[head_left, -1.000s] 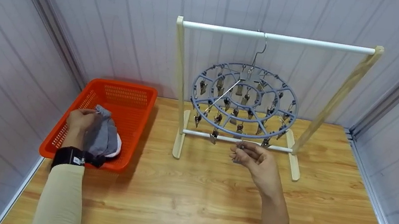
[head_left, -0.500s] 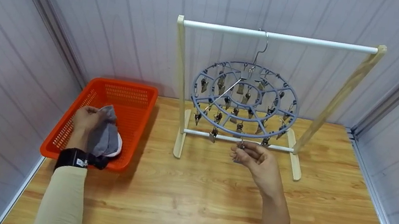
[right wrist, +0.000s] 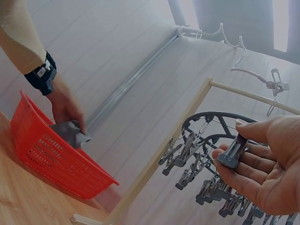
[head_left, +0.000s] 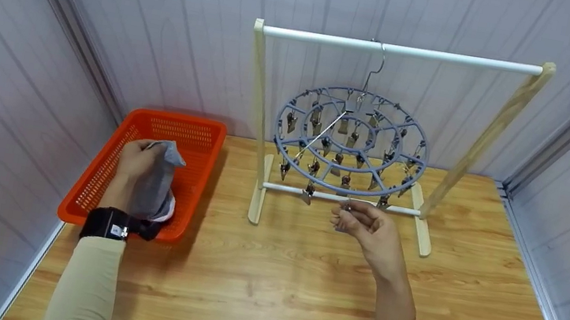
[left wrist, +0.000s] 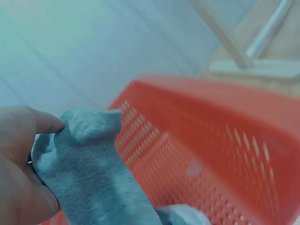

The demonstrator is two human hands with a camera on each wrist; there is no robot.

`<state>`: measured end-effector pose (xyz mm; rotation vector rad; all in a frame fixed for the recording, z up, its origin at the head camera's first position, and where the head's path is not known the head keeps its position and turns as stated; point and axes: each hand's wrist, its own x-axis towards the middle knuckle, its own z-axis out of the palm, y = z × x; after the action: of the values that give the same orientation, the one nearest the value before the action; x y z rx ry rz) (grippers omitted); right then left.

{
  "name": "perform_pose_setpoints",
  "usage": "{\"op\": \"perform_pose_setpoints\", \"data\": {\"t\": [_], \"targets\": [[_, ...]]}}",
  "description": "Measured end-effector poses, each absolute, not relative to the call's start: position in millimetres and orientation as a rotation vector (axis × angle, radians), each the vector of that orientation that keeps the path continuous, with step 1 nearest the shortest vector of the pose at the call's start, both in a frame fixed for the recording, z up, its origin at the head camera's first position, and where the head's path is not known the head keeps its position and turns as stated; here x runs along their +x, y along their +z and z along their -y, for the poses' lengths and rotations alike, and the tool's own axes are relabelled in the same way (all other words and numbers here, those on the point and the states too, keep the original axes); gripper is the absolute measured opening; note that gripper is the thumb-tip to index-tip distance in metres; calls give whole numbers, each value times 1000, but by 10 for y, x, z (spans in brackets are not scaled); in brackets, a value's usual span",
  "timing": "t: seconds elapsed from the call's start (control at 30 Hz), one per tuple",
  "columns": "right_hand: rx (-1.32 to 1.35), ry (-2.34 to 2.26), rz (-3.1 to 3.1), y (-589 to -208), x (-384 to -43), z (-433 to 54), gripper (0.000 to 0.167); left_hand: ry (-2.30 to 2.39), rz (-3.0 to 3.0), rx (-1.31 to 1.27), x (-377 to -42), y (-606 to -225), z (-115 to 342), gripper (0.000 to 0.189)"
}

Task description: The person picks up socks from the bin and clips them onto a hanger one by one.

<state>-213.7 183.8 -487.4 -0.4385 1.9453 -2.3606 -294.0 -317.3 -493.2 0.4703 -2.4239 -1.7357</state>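
Observation:
A grey sock [left wrist: 96,173] is pinched by its cuff between the thumb and fingers of my left hand [head_left: 135,162]. It hangs down inside the orange-red basket [head_left: 178,119], against a white piece of fabric [head_left: 169,210] lying there. My right hand [head_left: 374,237] is below the front rim of a round grey clip hanger [head_left: 327,184]. Between its thumb and fingertips it pinches a metal clip [right wrist: 232,152]. Several other metal clips [right wrist: 215,190] dangle from the hanger's rings, with nothing clamped in those I can see.
The hanger hooks over the white top bar [head_left: 467,60] of a wooden-legged rack [head_left: 503,122]. Light panelled walls [head_left: 186,19] enclose the wooden floor [head_left: 261,296] on three sides. The basket stands near the left wall, left of the rack.
My left hand has moved up and to the right, drawing the sock's cuff higher, and the cuff now folds over to the right. My right hand has stayed in place at the clip.

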Motion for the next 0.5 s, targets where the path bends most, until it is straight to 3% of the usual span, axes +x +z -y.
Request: {"op": "perform_pose_setpoints", "data": {"t": [0.2, 0.5], "targets": [[-424, -2370, -1954, -4895, -2138, -1850, 37, -1781, 2335, 345, -2903, -4696, 2923, 38], [-439, -2372, -1979, -4911, -2107, -1880, 27, -1533, 2096, 83, -2764, -4339, 2466, 27]]}}
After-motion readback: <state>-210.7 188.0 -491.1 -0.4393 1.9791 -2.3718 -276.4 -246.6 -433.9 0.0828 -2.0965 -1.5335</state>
